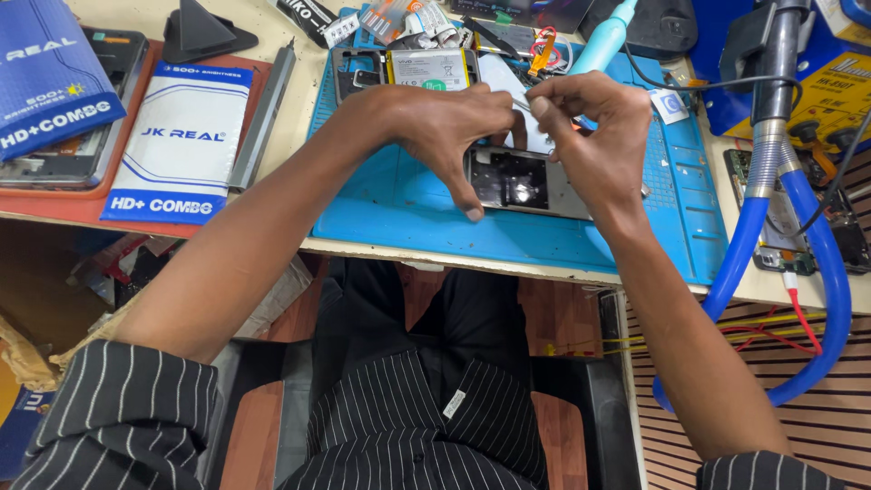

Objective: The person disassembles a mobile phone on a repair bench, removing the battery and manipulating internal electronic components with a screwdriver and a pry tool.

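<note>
An opened phone body (519,180) lies on the blue work mat (399,209), its dark inside facing up. My left hand (445,127) arches over its left end, thumb pressed down on the phone's near left corner. My right hand (594,136) hovers over the phone's right half, fingers pinched on a thin metal tool (521,104) that looks like tweezers; its tip points left toward my left hand. Most of the phone's right side is hidden under my right hand.
Another opened phone with its battery (426,69) lies at the mat's far edge among small parts. White-and-blue flat boxes (181,136) sit at left beside a metal strip (263,113). A light blue handled tool (599,41) lies behind; blue hoses (817,263) hang at right.
</note>
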